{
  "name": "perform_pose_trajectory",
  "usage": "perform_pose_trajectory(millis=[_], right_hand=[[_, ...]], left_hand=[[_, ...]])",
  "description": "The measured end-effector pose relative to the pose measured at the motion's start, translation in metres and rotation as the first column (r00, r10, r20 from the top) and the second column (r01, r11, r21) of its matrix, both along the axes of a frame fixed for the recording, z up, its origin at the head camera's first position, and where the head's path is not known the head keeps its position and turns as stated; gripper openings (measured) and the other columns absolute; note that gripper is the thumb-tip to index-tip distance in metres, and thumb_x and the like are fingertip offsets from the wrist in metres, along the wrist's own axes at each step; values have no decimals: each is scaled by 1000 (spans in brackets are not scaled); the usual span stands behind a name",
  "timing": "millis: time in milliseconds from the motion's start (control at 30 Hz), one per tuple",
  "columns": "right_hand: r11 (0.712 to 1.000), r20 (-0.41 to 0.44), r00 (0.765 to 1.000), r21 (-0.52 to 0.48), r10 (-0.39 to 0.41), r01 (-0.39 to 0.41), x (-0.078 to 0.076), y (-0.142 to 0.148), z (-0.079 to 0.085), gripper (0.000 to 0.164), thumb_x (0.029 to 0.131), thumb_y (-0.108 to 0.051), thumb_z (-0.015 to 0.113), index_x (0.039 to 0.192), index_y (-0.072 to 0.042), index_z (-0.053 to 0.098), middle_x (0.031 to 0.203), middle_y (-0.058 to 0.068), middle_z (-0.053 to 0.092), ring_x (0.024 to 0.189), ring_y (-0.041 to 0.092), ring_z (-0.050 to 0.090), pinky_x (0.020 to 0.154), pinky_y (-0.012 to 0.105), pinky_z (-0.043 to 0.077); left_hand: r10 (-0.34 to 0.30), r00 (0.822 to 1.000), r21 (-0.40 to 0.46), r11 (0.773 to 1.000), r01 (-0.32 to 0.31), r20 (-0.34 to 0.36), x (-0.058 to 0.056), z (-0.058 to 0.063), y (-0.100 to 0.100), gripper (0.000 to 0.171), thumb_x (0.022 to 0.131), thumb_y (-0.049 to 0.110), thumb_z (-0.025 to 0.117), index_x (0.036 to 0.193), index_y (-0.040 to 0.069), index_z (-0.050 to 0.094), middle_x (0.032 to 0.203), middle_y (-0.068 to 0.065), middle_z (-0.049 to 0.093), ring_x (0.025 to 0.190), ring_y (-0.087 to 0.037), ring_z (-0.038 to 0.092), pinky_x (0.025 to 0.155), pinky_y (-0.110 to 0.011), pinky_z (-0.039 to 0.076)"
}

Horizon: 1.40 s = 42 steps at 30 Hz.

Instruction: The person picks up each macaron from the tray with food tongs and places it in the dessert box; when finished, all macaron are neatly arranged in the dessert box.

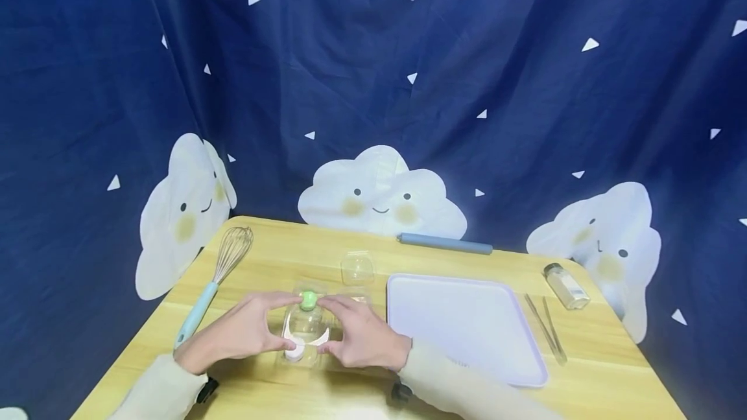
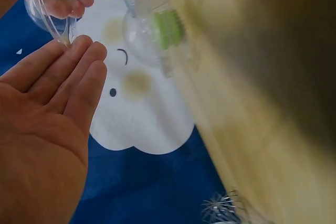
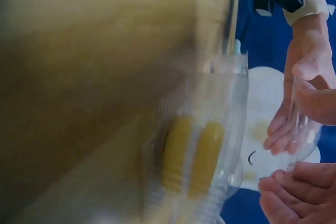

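Observation:
In the head view both hands meet over a clear plastic container at the front left of the table. My left hand [image 1: 248,329] and right hand [image 1: 362,332] hold a clear domed plastic cover [image 1: 307,325] between fingertips and thumbs, one hand at each side. The cover's rim also shows between both hands in the left wrist view. Through or beside the clear plastic appear a green macaron [image 1: 308,301] and a pale pinkish-white round piece [image 1: 294,349]. The right wrist view shows a yellow macaron [image 3: 178,153] standing on edge in a ribbed clear container [image 3: 236,98].
A whisk [image 1: 201,306] lies left. Behind the hands sits another clear plastic piece [image 1: 357,269]. To the right are a pale lilac tray [image 1: 461,323], metal tongs [image 1: 548,332] and a dark-lidded jar [image 1: 566,286]. A blue-grey rod [image 1: 445,243] lies along the back edge.

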State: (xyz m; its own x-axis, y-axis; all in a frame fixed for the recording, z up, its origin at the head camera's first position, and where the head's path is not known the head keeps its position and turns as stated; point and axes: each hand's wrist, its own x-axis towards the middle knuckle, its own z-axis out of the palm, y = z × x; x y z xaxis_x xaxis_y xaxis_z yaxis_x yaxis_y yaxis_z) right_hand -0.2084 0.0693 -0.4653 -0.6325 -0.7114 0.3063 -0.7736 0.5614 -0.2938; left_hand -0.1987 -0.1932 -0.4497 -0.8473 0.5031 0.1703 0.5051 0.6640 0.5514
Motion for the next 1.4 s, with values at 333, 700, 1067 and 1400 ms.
perform_pose_trajectory(millis=[333,700,1067,1400], right_hand=[[990,-112,993,144,23,-7,9,-11,-13,72,85,-45,79,139,-3,57,135,11,66,118,19,68,99,23,57],[971,-157,987,240,27,12,12,-16,-18,69,87,-49,75,138,-4,58,134,9,67,120,18,66,98,24,57],[963,-127,992,270,17,18,10,-20,-17,72,84,-47,78,138,-4,57,136,9,66,121,19,66,101,24,56],[956,-116,993,295,27,8,9,-23,-16,72,84,-45,79,139,-3,58,137,8,65,124,19,64,104,25,54]], left_hand=[[7,999,-16,1000,-6,47,9,-24,-7,76,71,40,89,137,12,63,139,-12,65,129,-35,61,108,-54,50],[-30,999,-46,998,31,9,8,-30,-7,79,71,42,89,137,7,62,135,-13,68,125,-36,64,106,-54,51],[-25,1000,-57,998,26,18,8,-31,-5,80,70,38,90,136,2,62,133,-17,68,124,-38,64,105,-53,51],[-48,999,-95,994,50,17,8,-29,-5,79,72,42,89,134,1,63,129,-18,70,119,-35,68,101,-50,55]])
